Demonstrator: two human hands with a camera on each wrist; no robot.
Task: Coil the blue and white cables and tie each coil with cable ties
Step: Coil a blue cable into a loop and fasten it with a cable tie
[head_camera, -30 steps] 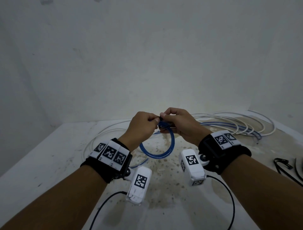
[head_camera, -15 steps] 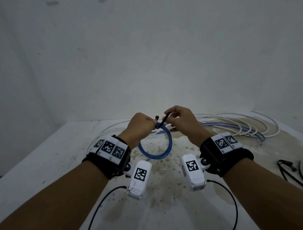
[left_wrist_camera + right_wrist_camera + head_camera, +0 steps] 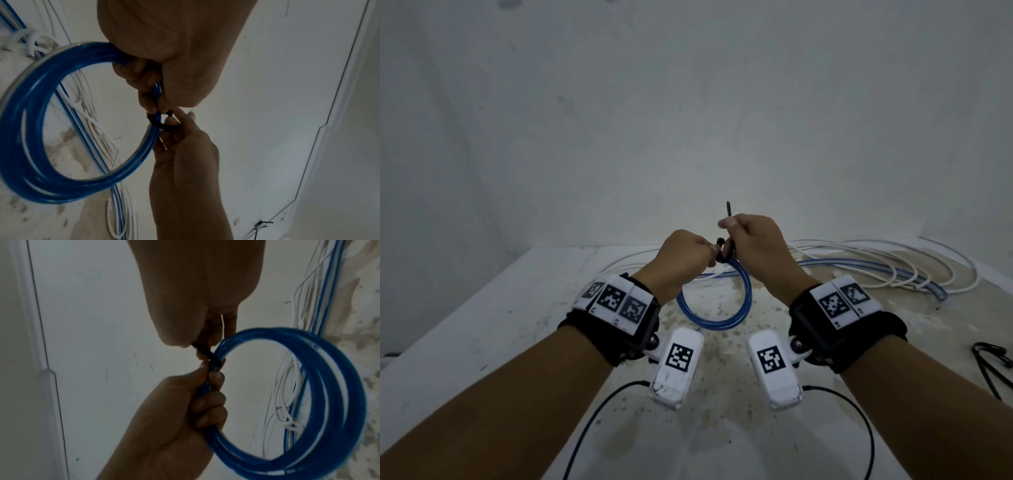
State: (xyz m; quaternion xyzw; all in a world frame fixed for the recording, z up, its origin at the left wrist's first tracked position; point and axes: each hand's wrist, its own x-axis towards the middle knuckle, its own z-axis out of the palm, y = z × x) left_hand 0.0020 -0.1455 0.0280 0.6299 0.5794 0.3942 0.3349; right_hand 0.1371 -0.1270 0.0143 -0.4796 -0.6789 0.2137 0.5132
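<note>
A small blue cable coil [image 3: 714,322] hangs above the table, gripped at its top by my left hand [image 3: 702,255]. A black cable tie [image 3: 728,214] is looped round the coil's strands just beside those fingers. My right hand [image 3: 736,233] pinches the tie's tail, whose tip sticks up above the fist. The left wrist view shows the tie's loop [image 3: 162,125] snug on the blue coil [image 3: 41,162]. In the right wrist view the tail [image 3: 203,350] runs into my right fingers. Loose white cable [image 3: 893,263] and the rest of the blue cable [image 3: 876,269] lie at the back right.
The stained white table [image 3: 500,325] meets a plain wall behind. A few black cable ties [image 3: 993,356] lie near the right edge. Thin black wires [image 3: 592,421] from the wrist cameras hang below my forearms.
My right hand has drawn the tie's tail upward, so its tip now stands above the fist and the loop sits tighter on the coil. The left hand keeps its grip.
</note>
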